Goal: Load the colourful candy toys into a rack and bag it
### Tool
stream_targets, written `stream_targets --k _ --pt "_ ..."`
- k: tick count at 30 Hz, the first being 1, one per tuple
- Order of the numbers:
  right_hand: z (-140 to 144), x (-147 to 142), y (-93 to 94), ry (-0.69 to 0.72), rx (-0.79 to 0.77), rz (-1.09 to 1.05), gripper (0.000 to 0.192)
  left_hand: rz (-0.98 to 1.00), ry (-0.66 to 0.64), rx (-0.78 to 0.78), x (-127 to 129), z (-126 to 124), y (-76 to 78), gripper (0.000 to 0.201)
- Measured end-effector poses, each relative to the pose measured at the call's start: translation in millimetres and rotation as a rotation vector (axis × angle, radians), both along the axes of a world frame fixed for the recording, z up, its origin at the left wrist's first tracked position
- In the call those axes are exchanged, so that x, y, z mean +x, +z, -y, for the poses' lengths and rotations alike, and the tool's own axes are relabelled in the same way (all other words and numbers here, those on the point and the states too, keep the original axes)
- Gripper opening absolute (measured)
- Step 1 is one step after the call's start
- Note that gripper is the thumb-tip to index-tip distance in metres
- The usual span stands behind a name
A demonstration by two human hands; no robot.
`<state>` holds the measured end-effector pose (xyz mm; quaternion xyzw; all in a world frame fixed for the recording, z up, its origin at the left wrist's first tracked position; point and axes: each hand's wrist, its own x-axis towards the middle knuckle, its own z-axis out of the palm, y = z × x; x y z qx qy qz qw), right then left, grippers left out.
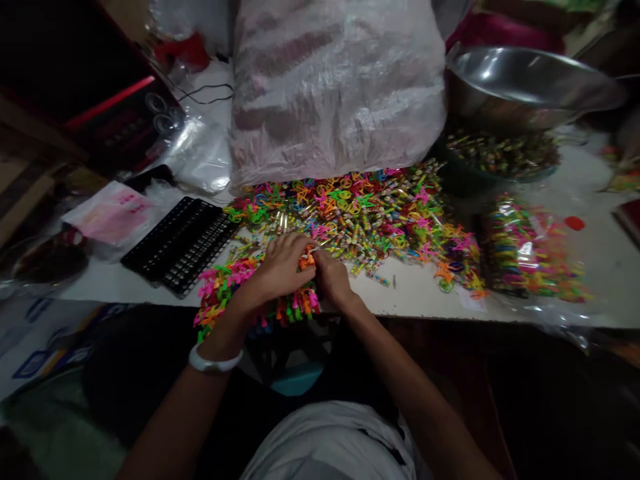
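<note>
My left hand and my right hand meet at the near edge of a white table, fingers closed together around a small orange plastic piece. Under and around both hands lies a row of bright pink, green and orange plastic toy pieces. A wide heap of the same small colourful toy pieces spreads just beyond my fingers. My left wrist wears a white band.
A big white plastic sack stands behind the heap. A steel bowl sits over a bowl of pieces at the back right. A clear bag of sorted pieces lies right. A black slotted tray lies left.
</note>
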<state>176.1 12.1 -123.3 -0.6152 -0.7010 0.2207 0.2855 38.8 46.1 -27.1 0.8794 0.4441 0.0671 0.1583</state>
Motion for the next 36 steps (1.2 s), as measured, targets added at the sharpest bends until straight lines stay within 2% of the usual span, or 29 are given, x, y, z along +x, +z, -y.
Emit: stream_targets --k 3,5,7,9,11,13,15,17,20,22,25,28,32,36 --pt "2.3 -1.2 1.0 -0.008 0.006 -0.057 0.026 -0.042 0.042 0.08 0.2 0.0 -4.7 0.047" --pt "9.6 14.1 4.2 -0.033 0.103 -0.125 0.027 -0.049 0.063 0.129 2.0 0.1 -8.2 0.045" --pt "21.2 46.9 11.1 -0.176 0.243 -0.153 0.028 -0.05 0.068 0.148 3.7 0.3 -10.5 0.043" --pt "31.3 93.6 21.5 -0.447 0.347 -0.089 0.026 -0.058 0.06 0.135 4.8 0.3 -11.3 0.043" --pt "33.9 143.0 33.1 -0.671 0.359 0.061 0.025 -0.062 0.063 0.123 5.1 0.2 -11.0 0.043" --pt "27.3 182.3 43.7 -0.753 0.299 0.192 0.027 -0.054 0.072 0.124 4.9 0.2 -10.3 0.042" --pt "13.3 204.5 52.0 -0.736 0.216 0.288 0.03 -0.044 0.082 0.131 4.6 0.5 -9.8 0.041" --pt "-4.2 211.0 58.1 -0.641 0.127 0.37 0.03 -0.044 0.078 0.128 4.3 0.7 -9.5 0.041" --pt "-26.2 205.8 64.7 -0.452 0.022 0.455 0.03 -0.052 0.071 0.109 4.3 0.8 -9.1 0.043" --pt "-30.1 201.4 66.8 -0.407 0.009 0.461 0.027 -0.061 0.081 0.096 4.5 0.9 -8.8 0.044" --pt "-15.1 199.2 61.0 -0.437 0.206 0.37 0.023 -0.071 0.087 0.09 5.0 1.5 -8.7 0.044" --pt "15.1 199.2 41.7 -0.387 0.438 0.245 0.023 -0.072 0.089 0.097 5.3 2.1 -9.0 0.043" --pt "47.7 195.5 16.4 -0.323 0.389 0.196 0.032 -0.064 0.089 0.105 4.9 2.2 -10.3 0.042" --pt "52.0 187.9 13.4 -0.52 0.325 0.228 0.028 -0.052 0.083 0.109 4.3 2.2 -11.0 0.042"
